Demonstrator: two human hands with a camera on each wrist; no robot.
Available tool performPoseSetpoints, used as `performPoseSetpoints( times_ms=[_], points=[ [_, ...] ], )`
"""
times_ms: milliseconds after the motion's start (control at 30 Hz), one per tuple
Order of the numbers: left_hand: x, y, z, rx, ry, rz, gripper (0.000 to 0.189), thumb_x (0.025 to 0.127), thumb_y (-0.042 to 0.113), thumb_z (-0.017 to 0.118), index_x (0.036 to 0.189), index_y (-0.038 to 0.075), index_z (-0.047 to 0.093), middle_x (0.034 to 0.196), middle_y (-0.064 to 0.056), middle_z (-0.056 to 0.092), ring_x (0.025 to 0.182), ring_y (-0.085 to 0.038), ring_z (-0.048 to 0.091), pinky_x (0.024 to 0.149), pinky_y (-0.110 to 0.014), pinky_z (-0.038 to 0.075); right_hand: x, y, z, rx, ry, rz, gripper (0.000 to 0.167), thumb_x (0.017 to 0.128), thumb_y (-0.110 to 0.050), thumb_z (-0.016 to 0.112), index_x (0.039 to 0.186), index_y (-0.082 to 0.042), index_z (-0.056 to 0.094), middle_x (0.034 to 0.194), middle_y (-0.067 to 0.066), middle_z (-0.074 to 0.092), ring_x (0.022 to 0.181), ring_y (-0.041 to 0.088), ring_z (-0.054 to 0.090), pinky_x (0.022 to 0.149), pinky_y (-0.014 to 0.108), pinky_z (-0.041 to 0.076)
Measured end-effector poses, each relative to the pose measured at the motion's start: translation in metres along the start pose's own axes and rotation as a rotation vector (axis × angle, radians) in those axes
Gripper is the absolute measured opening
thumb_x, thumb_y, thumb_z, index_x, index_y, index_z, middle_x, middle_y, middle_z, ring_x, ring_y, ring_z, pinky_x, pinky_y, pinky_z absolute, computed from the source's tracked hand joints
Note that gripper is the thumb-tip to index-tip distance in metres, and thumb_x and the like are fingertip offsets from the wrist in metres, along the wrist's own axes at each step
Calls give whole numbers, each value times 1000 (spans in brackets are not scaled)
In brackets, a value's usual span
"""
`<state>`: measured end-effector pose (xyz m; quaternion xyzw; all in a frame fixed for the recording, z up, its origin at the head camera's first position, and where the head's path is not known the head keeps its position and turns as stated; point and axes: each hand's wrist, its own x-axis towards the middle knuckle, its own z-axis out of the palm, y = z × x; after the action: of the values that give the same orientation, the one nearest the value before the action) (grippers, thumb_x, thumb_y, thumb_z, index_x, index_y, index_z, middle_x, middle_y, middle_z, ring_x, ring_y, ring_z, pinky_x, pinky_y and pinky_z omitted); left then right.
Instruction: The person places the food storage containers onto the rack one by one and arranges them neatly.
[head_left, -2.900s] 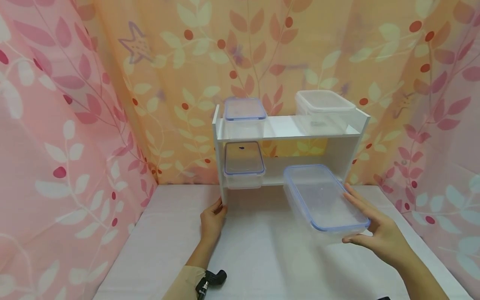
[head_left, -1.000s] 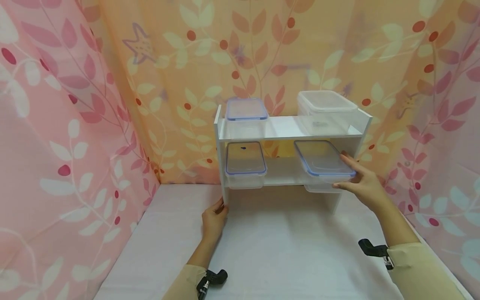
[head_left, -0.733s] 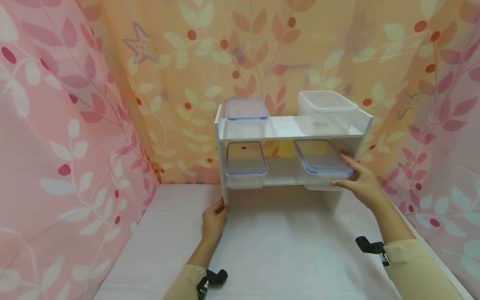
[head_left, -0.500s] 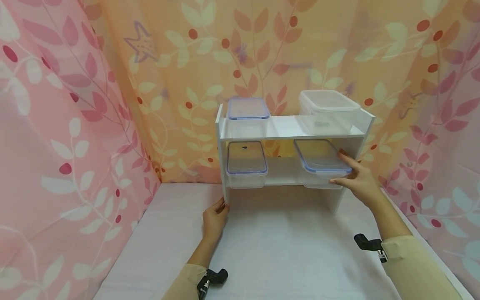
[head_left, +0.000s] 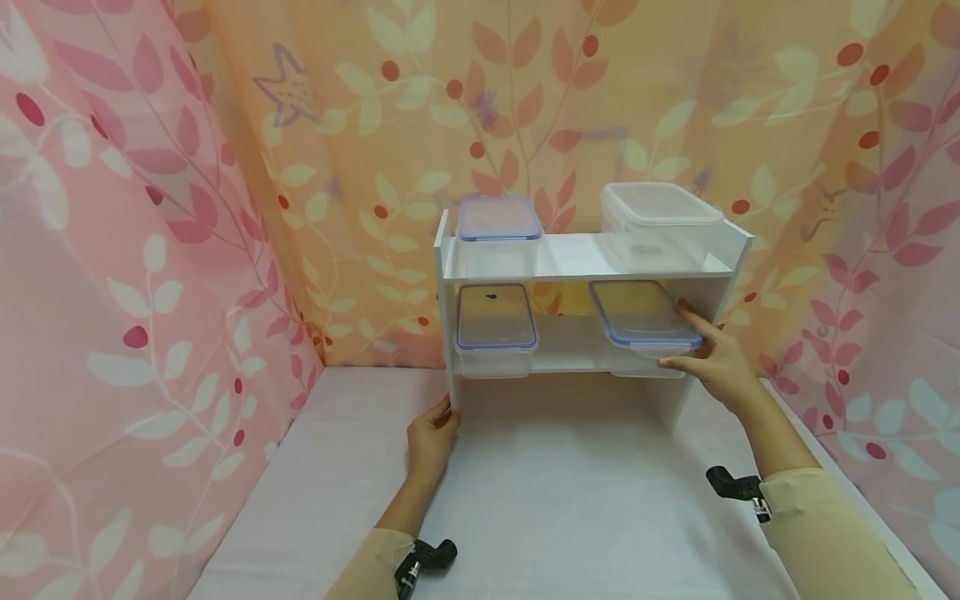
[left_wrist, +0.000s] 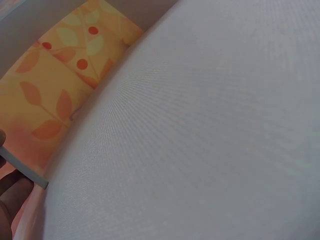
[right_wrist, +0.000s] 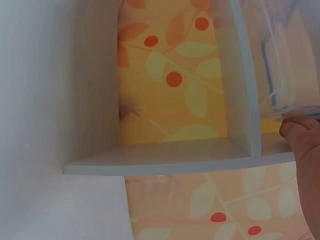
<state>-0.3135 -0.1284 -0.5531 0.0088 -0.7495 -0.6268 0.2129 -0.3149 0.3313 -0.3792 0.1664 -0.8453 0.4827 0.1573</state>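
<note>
My left hand (head_left: 429, 440) pinches the lower front edge of the left side panel of a white two-tier shelf (head_left: 566, 254). In the left wrist view, the thumb and fingers (left_wrist: 15, 197) lie on both sides of that panel's edge (left_wrist: 25, 171). On the lower tier, at the right, stands a clear food container (head_left: 647, 310) with a blue-rimmed lid. My right hand (head_left: 716, 360) holds its right front corner, thumb at the front and fingers along the side. The right wrist view shows the container (right_wrist: 295, 65) partly cropped, my hand at its end.
A smaller blue-rimmed container (head_left: 495, 321) sits at the lower left of the shelf. Above it stands another blue-rimmed container (head_left: 498, 225), and a taller white-lidded one (head_left: 662, 217) is at the upper right. Patterned curtains (head_left: 360, 275) close off the back and sides of the white table (head_left: 570, 500).
My right hand has carried the large container from in front of the shelf onto the lower tier's right side, then slid it slightly further in. The left hand has kept its grip on the panel.
</note>
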Motion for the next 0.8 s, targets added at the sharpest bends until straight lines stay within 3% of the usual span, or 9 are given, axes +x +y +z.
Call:
performPoseSetpoints(
  times_ms=[233,500,800],
  points=[
    [0,-1,1,36,6,12,37,92,14,77,129,17,72,126,-10,72,105,-23,74,76,-28,62,0,3,0,-40,-16,-11,93,84,-2,83,160,-7,32,169,19,21,98,1,50,80,3,48],
    [-1,1,2,1,-10,5,38,93,15,77,130,17,71,128,-8,71,104,-21,74,78,-26,61,-2,7,-2,-11,-36,-11,93,84,0,82,161,-7,30,170,18,15,108,0,47,82,4,48],
    [-3,3,2,11,-11,9,38,93,16,77,130,18,71,126,-10,71,102,-21,75,76,-26,61,-4,9,1,40,-29,-25,97,83,4,82,162,-5,27,171,19,10,111,-10,48,84,5,49]
  ],
)
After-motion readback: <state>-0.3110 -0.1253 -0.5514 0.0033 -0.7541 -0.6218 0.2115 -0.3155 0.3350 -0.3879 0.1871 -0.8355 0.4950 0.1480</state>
